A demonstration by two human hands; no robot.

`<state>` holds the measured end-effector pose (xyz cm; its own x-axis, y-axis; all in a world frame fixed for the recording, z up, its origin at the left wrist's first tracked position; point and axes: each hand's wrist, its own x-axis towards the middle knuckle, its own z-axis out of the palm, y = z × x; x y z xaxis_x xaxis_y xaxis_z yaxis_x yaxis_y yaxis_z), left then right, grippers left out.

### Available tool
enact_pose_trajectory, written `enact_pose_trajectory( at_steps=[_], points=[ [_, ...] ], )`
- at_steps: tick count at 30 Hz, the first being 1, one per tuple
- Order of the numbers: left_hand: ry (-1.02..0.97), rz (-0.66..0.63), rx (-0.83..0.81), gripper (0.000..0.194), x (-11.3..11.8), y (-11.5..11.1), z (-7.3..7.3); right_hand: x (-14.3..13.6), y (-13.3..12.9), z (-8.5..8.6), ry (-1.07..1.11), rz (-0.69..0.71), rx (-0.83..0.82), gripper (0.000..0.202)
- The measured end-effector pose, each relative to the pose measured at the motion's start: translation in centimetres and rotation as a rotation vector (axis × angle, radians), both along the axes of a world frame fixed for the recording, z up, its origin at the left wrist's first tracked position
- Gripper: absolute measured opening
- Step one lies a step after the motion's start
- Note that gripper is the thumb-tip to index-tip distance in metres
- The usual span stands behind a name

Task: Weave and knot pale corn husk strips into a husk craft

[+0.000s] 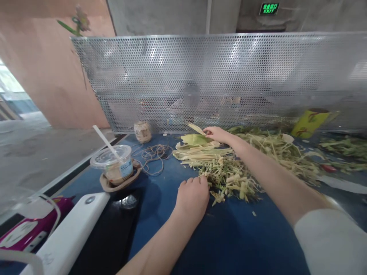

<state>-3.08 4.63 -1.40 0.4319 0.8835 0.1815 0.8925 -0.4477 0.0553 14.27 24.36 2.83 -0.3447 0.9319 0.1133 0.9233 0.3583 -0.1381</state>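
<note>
On the blue table, the left hand rests curled against a pile of pale green plant trimmings while the right hand pinches a yellow-green husk leaf farther back, under a green sign reading "EXIT".

Blue table; pale yellow-green husks; silver perforated screen; yellow cup.
</note>
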Motion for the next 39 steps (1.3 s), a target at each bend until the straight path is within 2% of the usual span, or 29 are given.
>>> enact_pose_trajectory(
  at_steps=[5,10,15,20,24,28,32,35,39],
  points=[
    [-0.009,0.001,-0.004,0.023,-0.1,-0.1,0.3,0.6,-0.4,0.1,0.035,-0.042,-0.013,0.027],
    [-0.012,0.002,0.0,0.023,0.0,-0.2,0.2,1.3,0.2,-0.6,0.018,-0.074,0.09,0.028],
    [-0.006,-0.011,0.003,0.023,0.1,-0.1,0.0,1.8,-0.1,-0.1,0.002,-0.029,0.146,0.029],
    [0.0,-0.011,-0.001,0.023,0.1,-0.2,0.0,1.1,-1.0,-0.7,-0.08,0.127,0.021,0.036],
    [0.006,-0.013,0.0,0.023,0.1,-0.2,0.0,0.6,-0.9,-1.8,-0.154,0.109,-0.055,0.028],
    [0.007,-0.011,0.017,0.022,0.1,-0.3,0.0,0.5,-0.9,-1.5,-0.177,0.055,-0.025,0.028],
    [0.004,-0.029,0.032,0.02,0.1,-0.4,-0.1,-0.4,-2.0,-0.7,-0.173,0.181,-0.11,0.023],
    [0.001,-0.04,0.044,0.019,0.1,-0.4,-0.1,-1.4,-2.9,-0.8,-0.169,0.291,-0.192,0.017],
    [0.001,-0.037,0.056,0.019,0.0,-0.3,-0.2,-2.4,-3.3,-1.8,-0.191,0.285,-0.191,0.02]
  ],
)
